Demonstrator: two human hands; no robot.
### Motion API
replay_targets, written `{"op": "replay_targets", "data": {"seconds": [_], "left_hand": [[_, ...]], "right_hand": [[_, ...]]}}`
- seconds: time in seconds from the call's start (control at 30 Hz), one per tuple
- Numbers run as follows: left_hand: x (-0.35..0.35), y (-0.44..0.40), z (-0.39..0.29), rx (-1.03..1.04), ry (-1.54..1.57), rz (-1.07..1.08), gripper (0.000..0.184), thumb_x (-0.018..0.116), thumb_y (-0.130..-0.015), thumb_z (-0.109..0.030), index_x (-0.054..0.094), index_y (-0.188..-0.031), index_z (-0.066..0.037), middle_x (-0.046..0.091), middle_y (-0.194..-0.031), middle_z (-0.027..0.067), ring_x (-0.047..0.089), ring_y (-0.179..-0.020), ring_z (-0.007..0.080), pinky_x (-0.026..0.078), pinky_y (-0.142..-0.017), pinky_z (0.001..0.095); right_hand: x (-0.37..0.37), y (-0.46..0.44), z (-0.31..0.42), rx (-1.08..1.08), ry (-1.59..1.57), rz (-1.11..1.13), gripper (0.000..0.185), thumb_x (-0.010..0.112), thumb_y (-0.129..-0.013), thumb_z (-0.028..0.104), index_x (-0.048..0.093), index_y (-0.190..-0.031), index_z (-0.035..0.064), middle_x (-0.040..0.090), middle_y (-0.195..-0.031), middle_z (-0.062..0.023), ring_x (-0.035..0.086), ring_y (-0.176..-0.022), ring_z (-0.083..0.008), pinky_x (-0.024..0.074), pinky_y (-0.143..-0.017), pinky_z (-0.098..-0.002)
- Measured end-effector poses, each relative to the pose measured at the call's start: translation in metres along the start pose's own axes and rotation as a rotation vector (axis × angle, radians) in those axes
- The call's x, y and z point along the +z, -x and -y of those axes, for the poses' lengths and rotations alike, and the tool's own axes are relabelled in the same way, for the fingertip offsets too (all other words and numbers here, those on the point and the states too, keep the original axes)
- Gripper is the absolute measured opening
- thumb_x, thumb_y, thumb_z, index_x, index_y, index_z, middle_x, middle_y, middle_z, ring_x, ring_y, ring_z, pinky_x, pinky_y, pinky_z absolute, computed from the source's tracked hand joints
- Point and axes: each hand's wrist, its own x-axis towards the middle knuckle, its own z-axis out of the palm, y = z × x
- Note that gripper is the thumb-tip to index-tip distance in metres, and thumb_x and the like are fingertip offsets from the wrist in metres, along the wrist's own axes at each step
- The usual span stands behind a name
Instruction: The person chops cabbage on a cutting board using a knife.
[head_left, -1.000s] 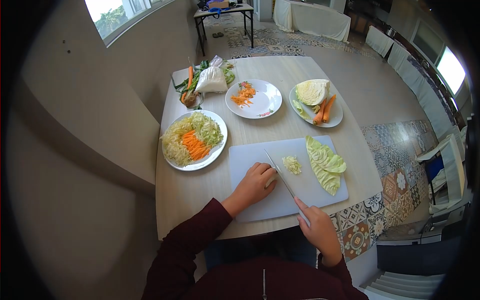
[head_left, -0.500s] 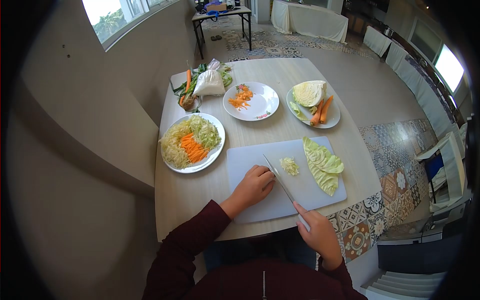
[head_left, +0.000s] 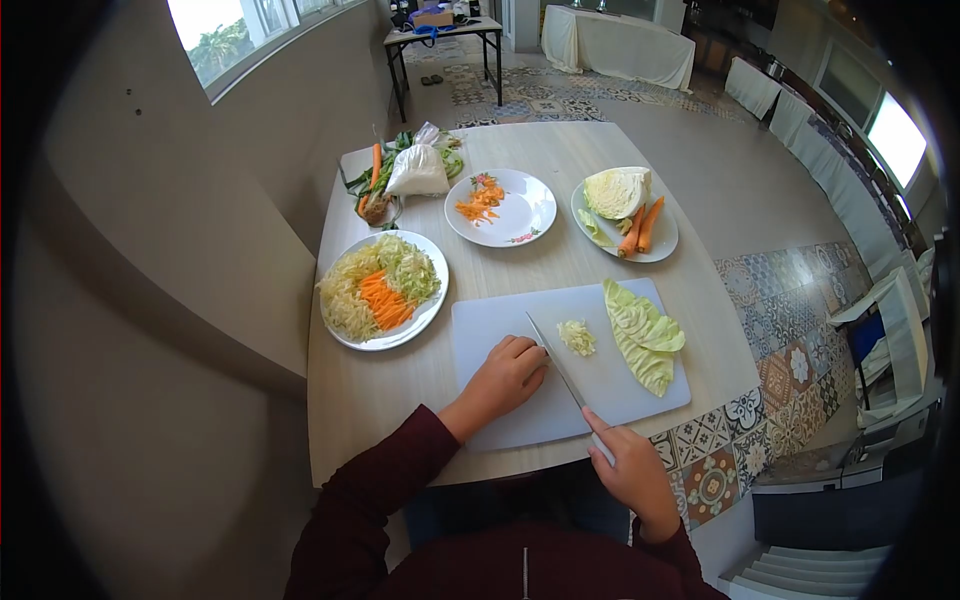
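Observation:
My right hand (head_left: 632, 470) is wrapped round the pale handle of a knife (head_left: 565, 375), its blade slanting up and left over the white cutting board (head_left: 520, 415). Against the left side of the blade, my left hand (head_left: 510, 372) rests on the board with curled fingers; whatever they press down is hidden beneath them. A small heap of finely cut cabbage (head_left: 576, 338) lies just right of the blade. Farther right on the board are pale green cabbage leaves (head_left: 642, 338).
Left of the board stands a plate (head_left: 432, 310) of shredded vegetables and carrot strips. Behind it are a flowered plate (head_left: 530, 205) with carrot bits and a plate (head_left: 660, 255) holding cut cabbage (head_left: 615, 190) and carrots (head_left: 642, 230). A plastic bag (head_left: 418, 172) sits among vegetables at back left.
The view has shifted slightly, so the table sits a little lower. Both hands and the knife keep nearly the same places on the board.

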Motion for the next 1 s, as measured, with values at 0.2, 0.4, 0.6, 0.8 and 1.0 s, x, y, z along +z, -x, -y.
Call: {"op": "replay_targets", "data": {"seconds": [0.2,0.4,0.6,0.8,1.0], "left_hand": [[-0.001,-0.001,-0.002,-0.003,-0.005,-0.001,0.023,0.071,-0.081,-0.003,0.063,-0.103,0.0,0.063,-0.102,0.0149,0.06,-0.096,0.0341,0.051,-0.086,0.0416],[0.0,-0.001,-0.002,0.012,-0.021,-0.008,0.025,0.07,-0.081,-0.003,0.065,-0.105,0.0,0.063,-0.103,0.0147,0.06,-0.097,0.0337,0.051,-0.087,0.0412],[0.0,-0.002,-0.003,0.005,-0.026,-0.005,0.021,0.07,-0.084,-0.004,0.066,-0.104,-0.001,0.063,-0.103,0.0141,0.06,-0.098,0.0333,0.051,-0.088,0.0409],[0.0,-0.002,-0.004,-0.009,-0.029,-0.005,0.022,0.069,-0.085,-0.005,0.067,-0.107,-0.002,0.063,-0.103,0.0138,0.06,-0.098,0.0329,0.051,-0.088,0.0406],[0.001,-0.002,-0.004,-0.006,-0.028,-0.008,0.024,0.07,-0.084,-0.004,0.068,-0.108,-0.003,0.064,-0.104,0.0133,0.061,-0.098,0.0322,0.051,-0.088,0.0404]], "right_hand": [[0.004,-0.001,0.004,-0.02,-0.028,-0.003,0.058,0.064,-0.09,0.013,0.052,-0.147,0.014,0.066,-0.089,-0.0189,0.064,-0.081,-0.0387,0.0522,-0.073,-0.0467],[-0.002,-0.001,0.007,-0.029,-0.08,0.008,0.058,0.065,-0.089,0.011,0.052,-0.146,0.0103,0.067,-0.09,-0.0212,0.064,-0.082,-0.0403,0.0515,-0.075,-0.0453],[-0.01,0.002,0.009,0.009,-0.156,0.033,0.057,0.064,-0.089,0.009,0.053,-0.145,0.0078,0.069,-0.097,-0.0261,0.066,-0.085,-0.0437,0.0525,-0.077,-0.0427],[-0.015,0.006,0.001,0.031,-0.22,0.048,0.055,0.064,-0.088,0.008,0.055,-0.142,0.0059,0.069,-0.096,-0.0274,0.065,-0.08,-0.0446,0.0532,-0.075,-0.0387],[-0.04,0.015,0.006,0.044,-0.185,0.135,0.054,0.063,-0.09,0.009,0.054,-0.143,0.0062,0.067,-0.074,-0.0206,0.063,-0.06,-0.0355,0.0524,-0.066,-0.0346]]}}
